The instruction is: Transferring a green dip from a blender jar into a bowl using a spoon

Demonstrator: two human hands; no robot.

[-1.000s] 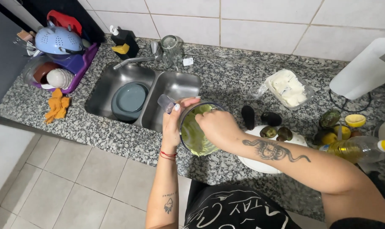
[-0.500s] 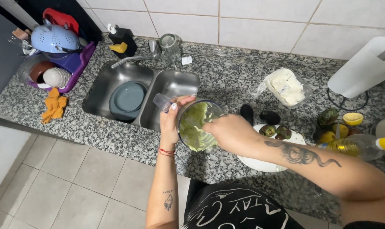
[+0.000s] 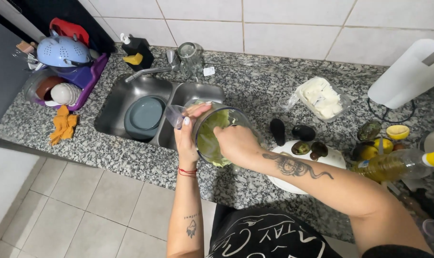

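- A clear plastic bag (image 3: 320, 97) lies open on the granite counter near the tiled wall, with white lumps inside.
- A clear plastic bottle (image 3: 397, 164) of yellow oil lies on its side at the right edge, its cap yellow and a small blue and white label (image 3: 363, 164) at its base.
- A small white tag (image 3: 208, 71) lies behind the sink.

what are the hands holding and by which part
The left hand grips the clear jug of green mash by its side, near the handle. The right hand reaches into the jug's mouth; whether it holds anything there cannot be told.
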